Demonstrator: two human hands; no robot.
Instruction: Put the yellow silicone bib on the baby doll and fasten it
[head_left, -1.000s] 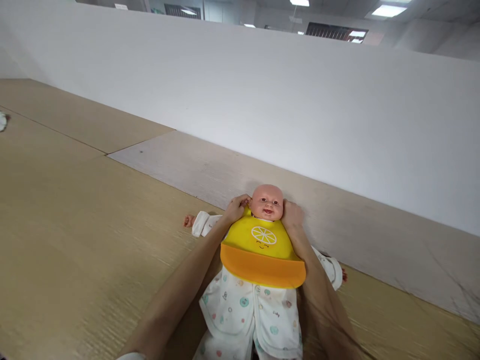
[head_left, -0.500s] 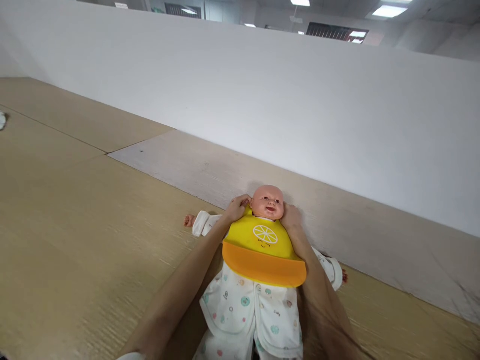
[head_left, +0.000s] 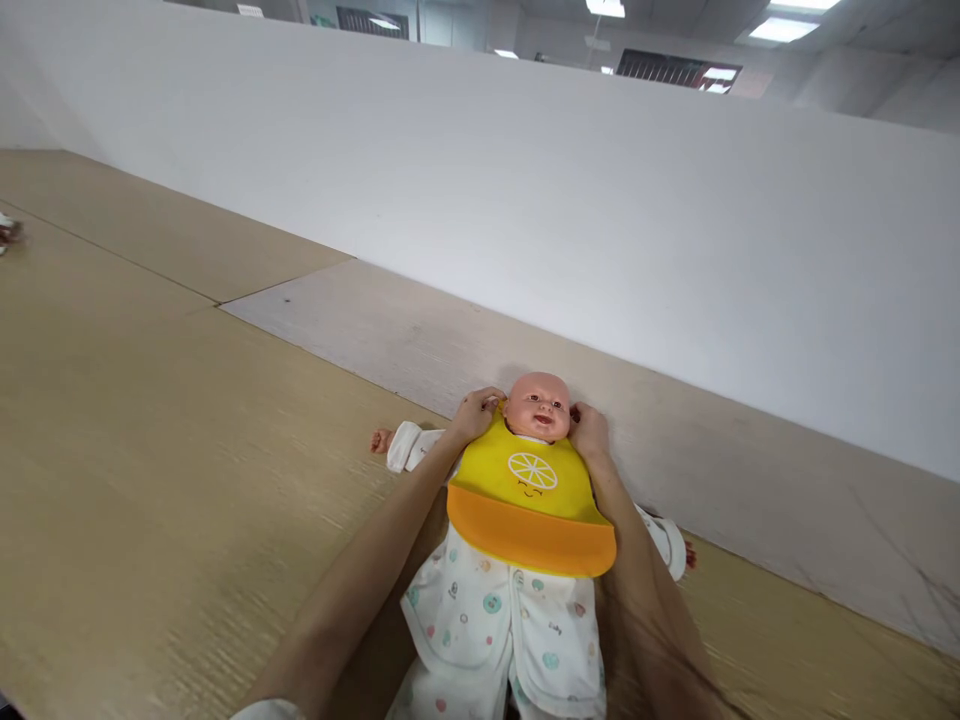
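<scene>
A baby doll point(head_left: 537, 405) lies on its back on the wooden table point(head_left: 150, 420), dressed in a white patterned romper point(head_left: 502, 620). A yellow bib point(head_left: 529, 495) with an orange pocket and a lemon print covers its chest. My left hand point(head_left: 474, 413) is closed on the bib's strap at the left side of the doll's neck. My right hand point(head_left: 589, 430) is closed on the strap at the right side of the neck. Both forearms run up along the doll's body.
A white partition wall point(head_left: 600, 220) rises just behind the doll's head. A paler board point(head_left: 360, 320) lies along the wall's foot. A small white thing point(head_left: 6, 232) sits at the table's far left edge.
Both hands stay at the doll's neck; my right hand has shifted slightly, its fingers now pinching the strap. The view has drifted a little.
</scene>
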